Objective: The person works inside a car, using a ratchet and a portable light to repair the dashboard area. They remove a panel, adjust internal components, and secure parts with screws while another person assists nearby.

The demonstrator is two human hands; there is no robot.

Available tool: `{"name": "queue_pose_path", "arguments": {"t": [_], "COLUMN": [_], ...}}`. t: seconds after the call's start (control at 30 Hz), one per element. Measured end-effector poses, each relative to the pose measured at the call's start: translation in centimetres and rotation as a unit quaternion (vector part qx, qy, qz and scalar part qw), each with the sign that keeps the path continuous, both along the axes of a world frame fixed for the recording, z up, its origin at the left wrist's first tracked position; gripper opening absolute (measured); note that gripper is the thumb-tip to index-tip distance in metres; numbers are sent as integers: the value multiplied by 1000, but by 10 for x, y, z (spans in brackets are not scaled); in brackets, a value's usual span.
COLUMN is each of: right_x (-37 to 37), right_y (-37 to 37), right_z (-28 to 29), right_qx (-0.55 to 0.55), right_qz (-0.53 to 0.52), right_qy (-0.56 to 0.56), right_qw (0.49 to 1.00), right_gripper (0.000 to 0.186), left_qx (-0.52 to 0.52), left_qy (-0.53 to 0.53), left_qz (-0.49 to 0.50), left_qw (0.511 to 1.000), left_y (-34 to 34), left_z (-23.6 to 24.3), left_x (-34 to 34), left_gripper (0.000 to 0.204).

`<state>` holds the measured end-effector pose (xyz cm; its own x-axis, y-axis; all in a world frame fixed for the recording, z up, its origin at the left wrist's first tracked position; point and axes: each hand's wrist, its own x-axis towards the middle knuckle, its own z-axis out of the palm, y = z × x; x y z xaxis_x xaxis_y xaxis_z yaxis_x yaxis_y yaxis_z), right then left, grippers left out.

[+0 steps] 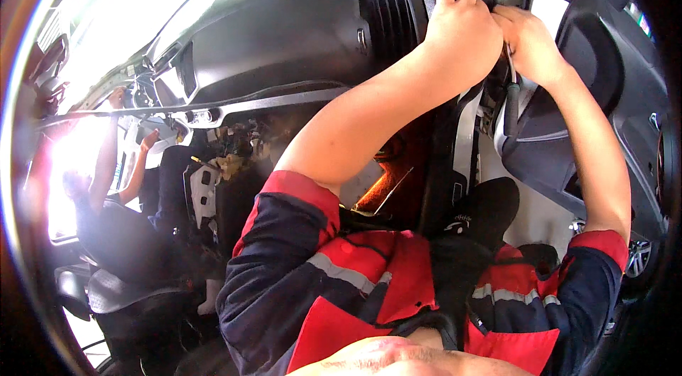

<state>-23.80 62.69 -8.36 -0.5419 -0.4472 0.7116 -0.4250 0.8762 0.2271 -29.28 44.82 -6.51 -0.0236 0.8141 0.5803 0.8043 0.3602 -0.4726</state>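
At the right end of the black dashboard (284, 28), my left hand (465, 35) is closed, its fingers curled against the trim beside the door pillar. What it grips is hidden by the back of the hand. Touching it on the right is my right hand (527, 45), with bent fingers around the metal shaft of a dark-handled tool (511, 109). The handle hangs below that hand, next to the door opening; it looks like a screwdriver, but the tip is out of sight.
A black side air vent (389, 24) sits left of my hands. The open car door (590, 84) stands at right. Under the dashboard are exposed wiring (241, 141) and a thin rod (394, 191). Another person (128, 212) works at the far left.
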Motion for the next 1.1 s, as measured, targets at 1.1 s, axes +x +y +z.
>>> {"name": "queue_pose_path", "arguments": {"t": [1.1], "right_x": [7], "right_y": [1], "right_z": [-19], "right_qx": [-458], "right_qz": [106], "right_qy": [-333], "right_qw": [818], "right_gripper": [13], "left_qx": [-30], "left_qy": [-41], "left_qz": [32], "left_qw": [998], "left_y": [1], "left_z": [11], "left_x": [11], "left_gripper": [16]}}
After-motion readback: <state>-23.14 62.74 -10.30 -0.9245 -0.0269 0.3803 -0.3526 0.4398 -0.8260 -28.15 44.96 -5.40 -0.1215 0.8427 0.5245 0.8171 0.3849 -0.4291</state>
